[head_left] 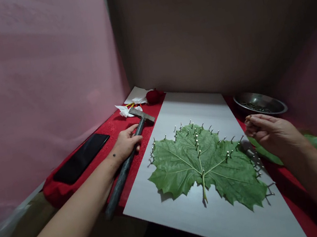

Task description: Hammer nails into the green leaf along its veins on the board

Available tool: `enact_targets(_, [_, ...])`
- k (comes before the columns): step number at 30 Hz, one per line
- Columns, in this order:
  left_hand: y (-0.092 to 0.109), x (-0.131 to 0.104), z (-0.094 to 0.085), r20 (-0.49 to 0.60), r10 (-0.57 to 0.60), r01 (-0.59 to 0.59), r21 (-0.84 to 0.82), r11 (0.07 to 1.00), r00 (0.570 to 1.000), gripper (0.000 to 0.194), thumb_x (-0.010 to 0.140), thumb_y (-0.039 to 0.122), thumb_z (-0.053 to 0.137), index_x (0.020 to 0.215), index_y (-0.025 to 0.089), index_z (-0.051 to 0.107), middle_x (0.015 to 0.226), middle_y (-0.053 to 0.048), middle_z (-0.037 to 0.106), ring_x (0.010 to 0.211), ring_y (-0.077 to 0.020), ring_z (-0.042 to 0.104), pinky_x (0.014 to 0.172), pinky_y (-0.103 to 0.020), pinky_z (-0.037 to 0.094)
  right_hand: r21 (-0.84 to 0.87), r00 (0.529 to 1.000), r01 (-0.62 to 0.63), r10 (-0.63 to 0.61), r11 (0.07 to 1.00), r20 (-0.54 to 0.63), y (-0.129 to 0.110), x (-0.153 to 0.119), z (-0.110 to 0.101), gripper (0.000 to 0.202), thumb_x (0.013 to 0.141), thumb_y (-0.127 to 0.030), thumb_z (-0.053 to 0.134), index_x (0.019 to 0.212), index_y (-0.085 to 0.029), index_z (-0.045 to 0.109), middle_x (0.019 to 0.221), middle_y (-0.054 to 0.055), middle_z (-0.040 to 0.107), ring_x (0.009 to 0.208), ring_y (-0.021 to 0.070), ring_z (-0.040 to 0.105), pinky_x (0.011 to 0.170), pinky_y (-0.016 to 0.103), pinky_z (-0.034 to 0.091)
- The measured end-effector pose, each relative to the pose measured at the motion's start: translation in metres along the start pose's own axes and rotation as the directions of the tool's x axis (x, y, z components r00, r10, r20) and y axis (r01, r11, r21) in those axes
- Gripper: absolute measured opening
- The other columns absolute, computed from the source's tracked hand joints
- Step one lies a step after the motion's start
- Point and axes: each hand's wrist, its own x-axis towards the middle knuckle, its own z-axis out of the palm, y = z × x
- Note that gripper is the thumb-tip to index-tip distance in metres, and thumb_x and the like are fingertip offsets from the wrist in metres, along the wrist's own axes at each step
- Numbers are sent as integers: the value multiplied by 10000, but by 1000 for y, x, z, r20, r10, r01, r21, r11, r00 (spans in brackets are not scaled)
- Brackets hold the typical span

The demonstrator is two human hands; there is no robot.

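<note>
Left of centre, the left hand [124, 144] grasped a hammer [122, 177]; at right, the right hand [278, 135] pinched its fingertips, contents unclear, near the nail-edged lobed leaf [172, 164].

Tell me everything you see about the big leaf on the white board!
The leaf is green and wide, with pointy lobes, jagged edges and pale veins that spread from its short stem. It lies spread out on the board, with the stem towards the near edge. Shiny nails stand along its upper left, top and right edges and down its middle vein. Its lower left edge shows none and casts a shadow.
</note>
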Motion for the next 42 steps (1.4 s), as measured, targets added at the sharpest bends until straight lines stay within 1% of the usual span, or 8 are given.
enact_targets(6, [-3, 2, -1, 2, -9, 9, 13, 1000, 1000, 297, 872, 293, 545, 1128, 144, 544, 946, -52, 613, 690, -125, 597, 572, -275, 519, -173, 987, 40, -13, 984, 158, 9, -16, 32, 260, 535, -232, 797, 755, -155, 681, 634, 6, 602, 532, 83, 491, 492, 224, 385])
enact_targets(12, [-8, 4, -1, 12, 8, -8, 12, 1000, 1000, 293, 871, 300, 545, 1118, 142, 550, 958, -56, 615, 709, -131, 603, 588, -285, 524, -475, 917, 225, -21, 851, 398, 13, -12, 94, 145, 585, -225, 726, 675, -181, 621, 648, 0, 630, 580, 102, 532, 546, 237, 390])
enact_targets(15, [-7, 4, -1, 15, 23, -24, 6, 1000, 1000, 280, 873, 291, 544, 1107, 137, 552, 818, -17, 613, 557, -87, 556, 484, -228, 481, -572, 860, 356, -19, 739, 510, 17, -2, 120, 56, 603, -222, 671, 616, -195, 623, 591, -14, 603, 556, 103, 515, 548, 243, 389])
enact_targets(18, [-6, 3, 0, 17, 39, -39, -14, 999, 999, 381, 818, 182, 576, 1193, 137, 524, 543, 62, 543, 382, -75, 470, 378, -192, 411, -639, 837, 412, 6, 649, 547, 23, 8, 134, 43, 603, -234, 643, 595, -193, 645, 547, -17, 593, 508, 103, 484, 515, 249, 370])
enact_targets(21, [-5, 2, 0, 11, 50, -49, -38, 998, 999, 529, 732, 110, 564, 1257, 121, 500, 406, 92, 480, 325, -96, 457, 344, -189, 393, -670, 833, 426, 26, 609, 553, 32, 14, 136, 61, 593, -247, 650, 610, -191, 667, 562, -3, 622, 514, 117, 500, 518, 260, 377])
enact_targets(27, [-4, 3, 1, 3, 58, -57, -56, 997, 998, 588, 686, 133, 561, 1270, 110, 504, 405, 83, 497, 320, -104, 473, 335, -187, 397, -710, 835, 472, -9, 522, 549, 45, 17, 129, 58, 595, -244, 653, 617, -203, 688, 587, 3, 632, 556, 137, 532, 542, 267, 394])
enact_targets(33, [-1, 2, 2, -1, 65, -65, -35, 997, 998, 544, 682, 121, 553, 1226, 113, 539, 383, 90, 476, 312, -98, 464, 331, -173, 391, -681, 826, 447, 25, 579, 563, 47, 18, 128, 106, 612, -268, 654, 659, -180, 687, 631, 15, 653, 587, 143, 558, 552, 255, 417])
enact_targets(42, [-3, 2, 0, 13, 71, -70, -24, 997, 997, 531, 686, 137, 555, 1217, 128, 541, 391, 85, 498, 320, -102, 467, 343, -180, 400, -679, 821, 446, 36, 583, 570, 49, 16, 129, 126, 638, -246, 639, 704, -144, 672, 670, 26, 652, 605, 124, 551, 582, 239, 420])
